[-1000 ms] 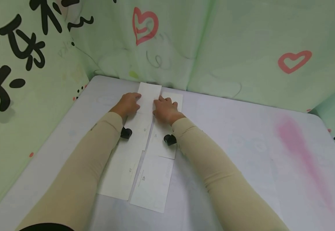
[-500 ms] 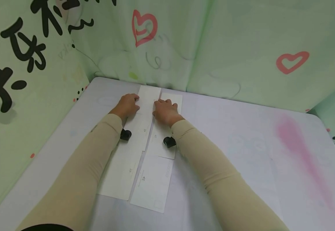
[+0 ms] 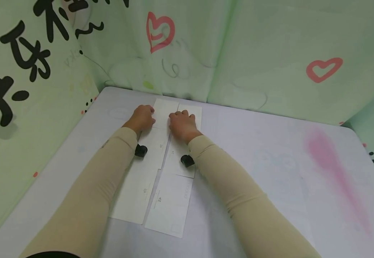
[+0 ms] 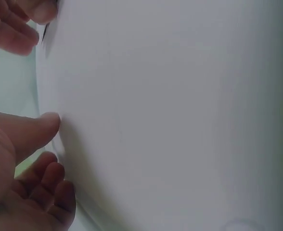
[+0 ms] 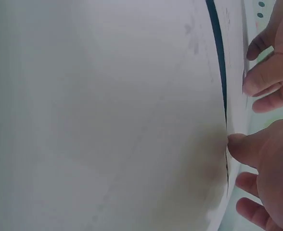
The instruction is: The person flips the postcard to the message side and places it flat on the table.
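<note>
White paper envelopes lie flat in two side-by-side columns in the head view. My left hand (image 3: 143, 118) touches the left edge of the far-left envelope (image 3: 163, 111) with bent fingers and thumb. Along the seam between the columns, my right hand (image 3: 183, 125) touches that envelope's right side and covers part of the right column's far envelope (image 3: 197, 120). Neither hand is wrapped round anything. Nearer me lie the near-left envelope (image 3: 132, 200) and the near-right envelope (image 3: 170, 208), bearing small printed marks. In the right wrist view, my right thumb (image 5: 245, 147) meets an envelope edge by a dark gap.
The white table (image 3: 264, 172) carries a pink smear (image 3: 328, 154) at right. Green cloth walls (image 3: 264, 43) with drawn hearts and black characters stand behind and at left. Black cameras (image 3: 141, 150) are strapped at both wrists.
The far-left envelope has slid slightly toward me, and the gap at its far right corner has narrowed. My right hand has shifted a little left; my left hand has barely moved.
</note>
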